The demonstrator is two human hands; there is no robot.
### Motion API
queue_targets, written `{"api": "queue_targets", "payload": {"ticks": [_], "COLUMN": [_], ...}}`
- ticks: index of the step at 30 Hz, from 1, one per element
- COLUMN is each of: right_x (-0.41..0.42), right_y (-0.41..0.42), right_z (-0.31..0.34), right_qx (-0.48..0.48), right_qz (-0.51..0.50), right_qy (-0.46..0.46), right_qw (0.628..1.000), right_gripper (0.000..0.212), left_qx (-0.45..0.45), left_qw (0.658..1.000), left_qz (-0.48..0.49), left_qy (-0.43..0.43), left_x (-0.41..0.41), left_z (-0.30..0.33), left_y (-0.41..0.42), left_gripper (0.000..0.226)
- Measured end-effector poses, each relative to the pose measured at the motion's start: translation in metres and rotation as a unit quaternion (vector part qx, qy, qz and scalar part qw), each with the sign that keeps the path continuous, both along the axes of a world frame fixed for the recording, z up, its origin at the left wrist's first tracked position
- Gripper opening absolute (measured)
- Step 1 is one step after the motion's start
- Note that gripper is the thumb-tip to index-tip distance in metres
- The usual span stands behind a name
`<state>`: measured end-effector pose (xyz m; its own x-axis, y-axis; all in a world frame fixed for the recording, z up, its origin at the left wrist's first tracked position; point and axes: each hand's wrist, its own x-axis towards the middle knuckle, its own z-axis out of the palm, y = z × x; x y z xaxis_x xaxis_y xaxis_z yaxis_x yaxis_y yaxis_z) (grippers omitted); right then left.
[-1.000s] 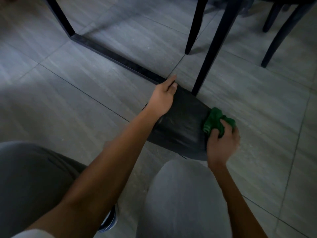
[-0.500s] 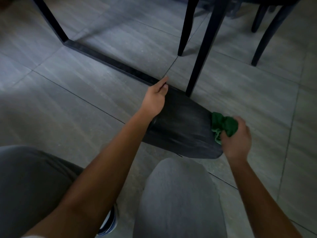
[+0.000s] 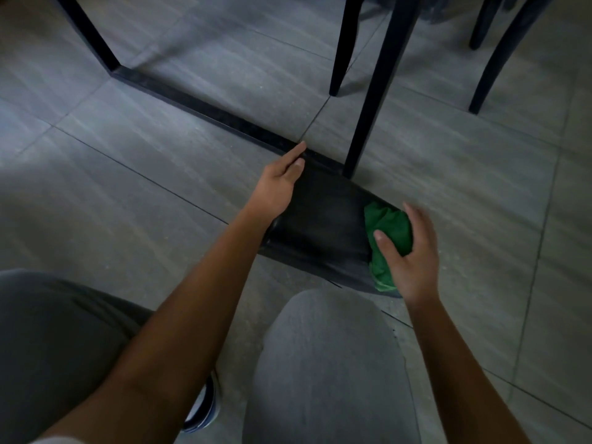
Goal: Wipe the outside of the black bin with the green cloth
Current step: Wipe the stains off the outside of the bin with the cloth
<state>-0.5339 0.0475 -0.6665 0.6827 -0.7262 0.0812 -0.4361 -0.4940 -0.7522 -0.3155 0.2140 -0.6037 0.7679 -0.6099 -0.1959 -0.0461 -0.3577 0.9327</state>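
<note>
- Bin: one, black, lying on its side on the tiled floor, just in front of the knee; its far end touches the foot of a chair leg
- Cloth: one, green, bunched, pressed against the right-hand end of the bin
- Right hand: fingers spread, palm and thumb flat on the cloth, pressing more than clenching; cloth is under the hand, not balled in a fist
- Left hand: open, fingers straight, laid flat along the bin's left side, steadying it; grips nothing
- Step in hand, as judged: wiping the outer wall near the bin's right end, bin braced by the left hand
- Next move calls for: cloth drawn across the unwiped top and left of the wall, steady pressure, bin rolled to bring hidden sides up
- Chair legs: four dark ones in view
- Frame bar: one, black, flat on the floor behind the bin
- Shoe: one, partly hidden
</note>
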Motion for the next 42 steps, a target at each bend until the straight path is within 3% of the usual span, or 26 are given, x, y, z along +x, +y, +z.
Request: {"api": "queue_targets", "payload": {"ticks": [5,8,10,15,17,19,22,23,25,27,29,32,34,35,39,40,42], "right_x": [0.004,-0.001,0.006,0.095,0.106,0.077,0.020,0.023,0.058,0.086,0.082,0.024,0.019,0.034,0.070,0.061,0.023], "right_y": [0.011,-0.015,-0.014,0.073,0.083,0.047,-0.018,-0.015,0.030,0.081,0.076,-0.008,-0.013,0.009,0.083,0.070,0.017], "right_z": [-0.010,-0.013,-0.007,0.029,0.030,0.009,-0.004,-0.001,0.019,0.033,0.023,-0.008,-0.007,0.000,0.018,0.013,-0.010], "right_qx": [-0.040,0.069,0.089,-0.067,-0.096,-0.093,0.046,0.069,0.028,-0.039,-0.079,-0.024,0.008,-0.005,-0.109,-0.120,-0.100], "right_qz": [0.040,-0.153,-0.194,0.036,0.105,0.046,-0.167,-0.189,-0.130,0.026,0.095,-0.095,-0.168,-0.154,0.098,0.097,-0.027], "right_qy": [-0.038,-0.035,-0.031,-0.109,-0.088,-0.032,0.038,0.037,-0.003,-0.068,-0.065,0.014,0.032,0.036,-0.030,-0.022,0.034], "right_qw": [0.998,0.985,0.976,0.991,0.986,0.994,0.984,0.979,0.991,0.997,0.990,0.995,0.985,0.987,0.989,0.988,0.994], "right_gripper": [0.065,0.065,0.059,0.049,0.048,0.052,0.073,0.077,0.067,0.050,0.047,0.055,0.054,0.050,0.046,0.048,0.053], "left_qx": [0.000,-0.005,-0.008,-0.024,-0.029,-0.013,-0.009,-0.011,-0.009,-0.022,-0.025,-0.006,-0.010,-0.010,0.008,0.016,0.040], "left_qw": [1.000,1.000,1.000,0.998,0.997,0.997,0.997,0.998,0.999,0.999,0.998,0.997,0.998,0.998,0.997,0.997,0.996], "left_qz": [0.000,0.016,0.026,0.044,0.066,0.076,0.074,0.064,0.045,0.046,0.054,0.074,0.064,0.057,0.072,0.072,0.080], "left_qy": [-0.004,-0.003,0.005,0.023,0.034,0.018,-0.002,-0.006,-0.010,-0.007,-0.003,-0.002,-0.010,-0.009,0.008,0.006,0.009], "left_x": [0.000,0.000,0.001,-0.005,-0.004,-0.003,-0.007,-0.007,-0.007,-0.004,-0.001,-0.007,-0.009,-0.008,0.000,0.001,-0.001], "left_z": [-0.006,-0.008,-0.008,-0.003,-0.003,-0.004,-0.004,-0.001,0.003,0.002,-0.001,-0.001,0.001,0.002,0.002,0.000,-0.005], "left_y": [0.003,0.009,0.009,-0.009,-0.008,0.002,0.007,0.001,-0.015,-0.020,-0.014,-0.004,-0.009,-0.014,-0.019,-0.013,0.002], "left_gripper": [0.045,0.045,0.045,0.043,0.042,0.044,0.045,0.044,0.043,0.042,0.042,0.043,0.044,0.043,0.043,0.043,0.044]}}
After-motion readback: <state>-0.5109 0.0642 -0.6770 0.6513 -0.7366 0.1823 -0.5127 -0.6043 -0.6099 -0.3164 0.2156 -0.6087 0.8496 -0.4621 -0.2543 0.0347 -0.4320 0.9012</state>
